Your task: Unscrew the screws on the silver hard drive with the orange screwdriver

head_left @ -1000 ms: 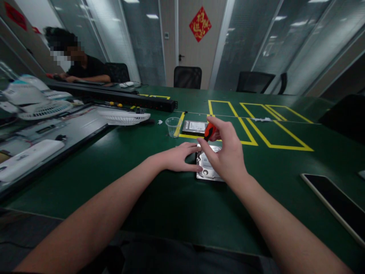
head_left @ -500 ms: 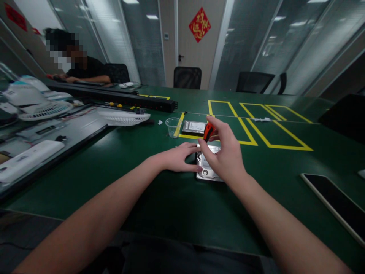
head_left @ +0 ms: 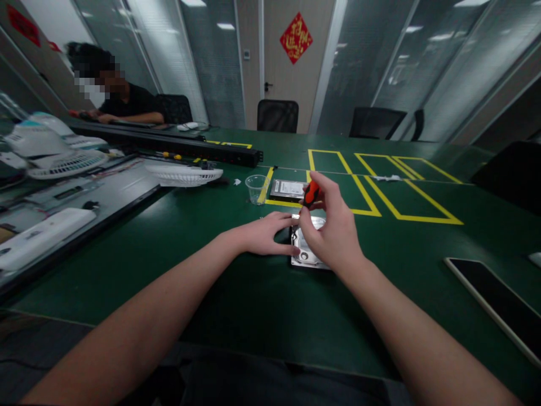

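Note:
A silver hard drive (head_left: 310, 258) lies flat on the green table in front of me. My left hand (head_left: 270, 234) grips its left side, thumb on the near part and fingers toward the far corner. In my right hand (head_left: 332, 225), over the drive, is a screwdriver with a red and black handle (head_left: 311, 193), pinched between thumb and fingers. The screwdriver leans, and its tip is hard to make out near the drive's far left part. Just beyond lies a second hard drive (head_left: 288, 189), label up. A clear plastic cup (head_left: 256, 190) stands to its left.
Yellow tape rectangles (head_left: 426, 217) mark the table. A phone (head_left: 490, 293) lies at the right. At the left are a large flat panel (head_left: 114, 192), a white fan grille (head_left: 183, 175), a power strip (head_left: 46, 237) and a long black bar (head_left: 177, 141). Another person (head_left: 131, 104) sits far left.
My right hand has shifted very slightly to the right with the screwdriver, whose handle leans a little more. My left hand and the hard drive stay in place.

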The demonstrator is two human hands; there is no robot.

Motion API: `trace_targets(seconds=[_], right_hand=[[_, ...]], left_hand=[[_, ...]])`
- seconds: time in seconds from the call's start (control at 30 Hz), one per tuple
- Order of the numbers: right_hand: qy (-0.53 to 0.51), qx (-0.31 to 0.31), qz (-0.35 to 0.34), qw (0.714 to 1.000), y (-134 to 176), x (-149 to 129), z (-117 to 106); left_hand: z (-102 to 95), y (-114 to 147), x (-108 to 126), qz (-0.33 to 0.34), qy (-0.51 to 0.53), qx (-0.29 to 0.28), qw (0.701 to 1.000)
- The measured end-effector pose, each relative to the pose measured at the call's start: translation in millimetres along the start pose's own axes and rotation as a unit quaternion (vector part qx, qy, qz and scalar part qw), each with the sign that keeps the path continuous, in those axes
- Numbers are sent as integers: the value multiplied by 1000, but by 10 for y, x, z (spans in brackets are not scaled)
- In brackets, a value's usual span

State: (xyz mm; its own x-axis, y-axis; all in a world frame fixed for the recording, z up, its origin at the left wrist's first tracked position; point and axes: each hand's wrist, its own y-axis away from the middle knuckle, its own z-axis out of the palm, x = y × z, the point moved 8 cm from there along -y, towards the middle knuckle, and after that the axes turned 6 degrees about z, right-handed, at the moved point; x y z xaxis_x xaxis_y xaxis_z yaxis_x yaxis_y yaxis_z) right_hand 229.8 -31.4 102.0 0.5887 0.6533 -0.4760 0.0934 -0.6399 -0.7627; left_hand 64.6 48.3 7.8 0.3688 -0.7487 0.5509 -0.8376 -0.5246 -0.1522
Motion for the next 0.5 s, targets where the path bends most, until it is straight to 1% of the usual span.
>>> trace_targets(seconds=[0.13, 0.27, 0.4, 0.5], right_hand=[[16, 15, -18, 1000, -20, -50, -51], [30, 30, -8, 999, -30, -51, -86], [23, 19, -6, 1000, -18, -50, -58], [9, 13, -8, 1000, -3, -43, -34]], left_hand=[[-7, 2, 34, 2, -7, 0, 1000], [-4, 6, 8, 0, -7, -1, 1000], [3, 0, -4, 3, -3, -4, 1000], [2, -7, 2, -6, 0, -5, 1000]])
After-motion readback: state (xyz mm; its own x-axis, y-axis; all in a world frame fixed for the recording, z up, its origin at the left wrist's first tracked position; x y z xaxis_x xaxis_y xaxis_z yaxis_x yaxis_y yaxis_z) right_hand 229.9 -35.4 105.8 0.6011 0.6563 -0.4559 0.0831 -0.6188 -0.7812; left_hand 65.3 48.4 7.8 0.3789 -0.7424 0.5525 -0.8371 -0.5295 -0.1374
